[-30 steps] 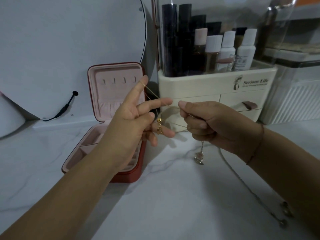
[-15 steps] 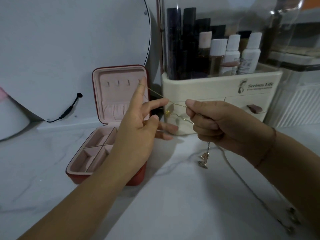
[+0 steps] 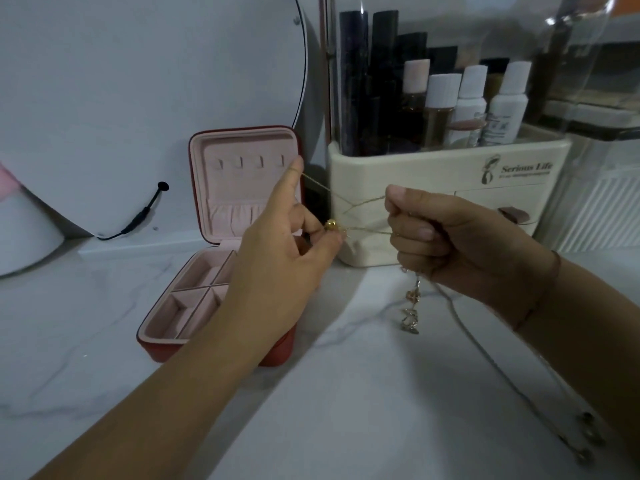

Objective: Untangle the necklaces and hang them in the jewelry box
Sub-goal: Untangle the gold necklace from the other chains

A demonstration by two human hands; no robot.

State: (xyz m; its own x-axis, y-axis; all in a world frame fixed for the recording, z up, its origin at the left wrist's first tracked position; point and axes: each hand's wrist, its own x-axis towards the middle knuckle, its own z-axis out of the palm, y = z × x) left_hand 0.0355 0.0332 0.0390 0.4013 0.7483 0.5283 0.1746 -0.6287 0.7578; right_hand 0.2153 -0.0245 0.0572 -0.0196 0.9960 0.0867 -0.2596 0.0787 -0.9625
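A red jewelry box [image 3: 207,344] with pink lining stands open on the marble top, its lid upright with small hooks [image 3: 249,162] across the top. A thin gold chain [image 3: 360,202] is stretched between my hands in front of the box. My left hand [image 3: 277,258] hooks the chain over its raised index finger and pinches a round gold pendant [image 3: 331,225]. My right hand [image 3: 446,237] grips the chain's other end in a fist. A second necklace with a silvery pendant [image 3: 410,313] hangs from that fist and trails along the counter to the right [image 3: 588,441].
A cream cosmetic organizer [image 3: 450,174] with drawers and several bottles stands behind my hands. A round white mirror [image 3: 138,98] with a black cable [image 3: 145,213] leans at the back left. A white ribbed container [image 3: 602,209] is at the far right.
The gold pendant has slid up the chain into my left fingertips, which now pinch it. Both hands have risen slightly and the chain is pulled tighter.
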